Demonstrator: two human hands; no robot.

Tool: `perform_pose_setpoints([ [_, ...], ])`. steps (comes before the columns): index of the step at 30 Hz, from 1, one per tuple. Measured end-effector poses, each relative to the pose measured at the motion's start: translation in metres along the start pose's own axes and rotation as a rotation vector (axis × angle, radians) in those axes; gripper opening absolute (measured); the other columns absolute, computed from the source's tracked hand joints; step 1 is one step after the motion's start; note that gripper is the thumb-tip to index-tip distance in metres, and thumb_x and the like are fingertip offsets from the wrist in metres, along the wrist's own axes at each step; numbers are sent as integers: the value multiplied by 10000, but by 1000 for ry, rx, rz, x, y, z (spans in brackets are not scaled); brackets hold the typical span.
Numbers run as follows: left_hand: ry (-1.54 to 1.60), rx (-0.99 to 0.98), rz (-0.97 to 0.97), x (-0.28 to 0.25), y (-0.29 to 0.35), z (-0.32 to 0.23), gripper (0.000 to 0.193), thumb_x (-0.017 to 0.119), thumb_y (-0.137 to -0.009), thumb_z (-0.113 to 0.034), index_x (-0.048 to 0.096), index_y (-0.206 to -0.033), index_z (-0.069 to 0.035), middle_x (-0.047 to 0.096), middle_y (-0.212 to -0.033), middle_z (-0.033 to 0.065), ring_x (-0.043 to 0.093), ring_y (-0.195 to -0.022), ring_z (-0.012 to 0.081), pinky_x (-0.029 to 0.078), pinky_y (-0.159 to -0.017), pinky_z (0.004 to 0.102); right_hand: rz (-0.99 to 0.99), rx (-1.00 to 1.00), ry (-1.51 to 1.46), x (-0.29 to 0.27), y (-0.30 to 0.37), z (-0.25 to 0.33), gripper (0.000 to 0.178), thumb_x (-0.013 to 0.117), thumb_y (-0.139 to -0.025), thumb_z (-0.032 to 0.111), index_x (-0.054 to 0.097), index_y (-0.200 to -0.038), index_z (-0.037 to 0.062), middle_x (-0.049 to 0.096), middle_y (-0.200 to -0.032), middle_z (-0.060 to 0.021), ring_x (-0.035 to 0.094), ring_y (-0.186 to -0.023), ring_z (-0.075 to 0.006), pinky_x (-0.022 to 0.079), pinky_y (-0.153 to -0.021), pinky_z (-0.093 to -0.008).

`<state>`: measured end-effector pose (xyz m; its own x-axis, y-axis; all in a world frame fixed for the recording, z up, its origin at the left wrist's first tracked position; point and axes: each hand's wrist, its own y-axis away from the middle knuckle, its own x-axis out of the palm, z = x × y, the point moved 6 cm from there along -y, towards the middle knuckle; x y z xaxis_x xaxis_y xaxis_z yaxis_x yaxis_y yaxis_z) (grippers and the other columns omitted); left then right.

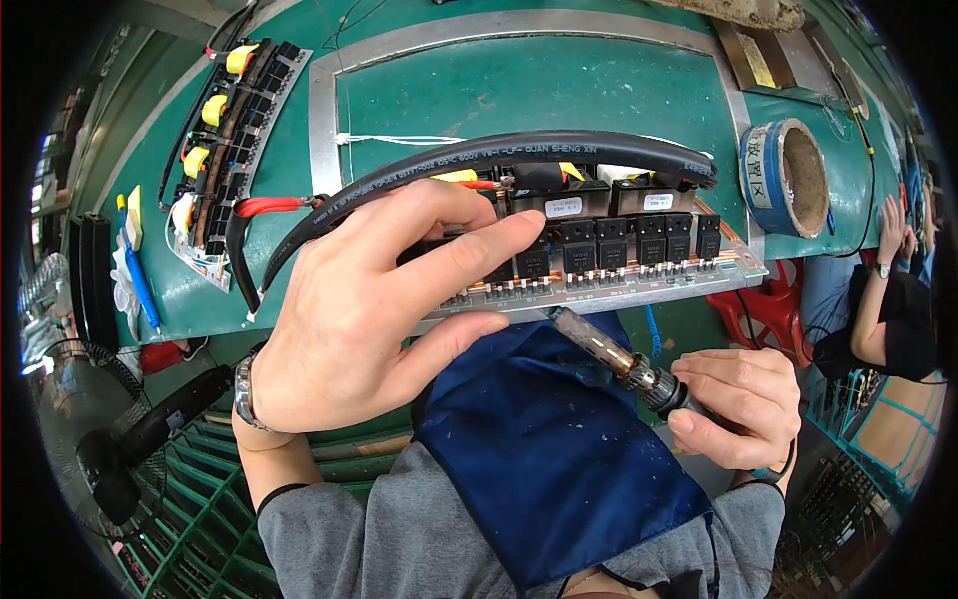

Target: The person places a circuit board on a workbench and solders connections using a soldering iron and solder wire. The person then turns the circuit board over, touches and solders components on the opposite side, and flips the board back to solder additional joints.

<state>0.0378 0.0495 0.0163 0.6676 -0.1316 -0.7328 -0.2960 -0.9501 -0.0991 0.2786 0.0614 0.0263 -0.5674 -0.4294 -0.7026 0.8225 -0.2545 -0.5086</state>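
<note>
A circuit board (619, 290) with a row of black transistors and black blocks lies at the near edge of the green bench. My left hand (344, 309) grips it, fingers over the components and thumb under the front edge. Over the board arches a thick black cable (539, 148), passing above that hand's knuckles. In my right hand (743, 404) is a soldering iron (604, 347), held by its handle. Its tip points up and left, at the board's front edge; whether it touches cannot be made out.
A similar board (244, 140) with yellow-wrapped parts sits at the far left, near a blue pen-like tool (143, 290). On the right are a large tape roll (783, 178) and a metal box (783, 55). A fan (100, 439) stands lower left; another person's hands (893, 235) show at far right.
</note>
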Motion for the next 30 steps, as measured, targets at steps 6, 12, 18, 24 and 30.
perform_pose_setpoints([
  [6, 3, -3, -1, 0, -2, 2, 557, 782, -709, -188, 662, -1231, -31, 587, -1061, 125, 584, -851, 240, 495, -754, 332, 36, 15, -3, 1, -3, 1, 333, 747, -731, 28, 673, -1055, 49, 653, -856, -145, 692, -747, -254, 617, -681, -336],
  [12, 5, -1, 7, 0, -1, 1, 561, 780, -705, -177, 660, -1231, -23, 587, -1057, 125, 580, -833, 232, 494, -744, 329, 34, 17, 2, 1, -1, 0, 326, 748, -740, 45, 672, -1056, 52, 656, -852, -143, 692, -744, -252, 615, -679, -335],
  [18, 12, 3, 3, 0, -1, 1, 556, 780, -704, -167, 663, -1227, -23, 588, -1055, 123, 576, -825, 227, 493, -736, 327, 25, 4, 12, 0, 1, 0, 323, 749, -743, 50, 672, -1057, 54, 656, -844, -141, 692, -740, -248, 614, -680, -330],
  [24, 7, 0, 12, 0, -1, 1, 559, 781, -702, -160, 662, -1231, -22, 585, -1052, 120, 573, -819, 220, 492, -733, 323, 40, 7, 12, -1, 1, 1, 325, 754, -738, 53, 672, -1053, 53, 656, -843, -144, 693, -739, -251, 616, -681, -337],
  [30, 8, -3, 13, 0, -2, 1, 562, 780, -697, -161, 664, -1229, -21, 583, -1052, 119, 574, -817, 217, 493, -728, 324, 32, 18, 8, -1, 3, 1, 329, 757, -731, 53, 674, -1050, 54, 656, -843, -145, 695, -741, -258, 618, -676, -343],
])
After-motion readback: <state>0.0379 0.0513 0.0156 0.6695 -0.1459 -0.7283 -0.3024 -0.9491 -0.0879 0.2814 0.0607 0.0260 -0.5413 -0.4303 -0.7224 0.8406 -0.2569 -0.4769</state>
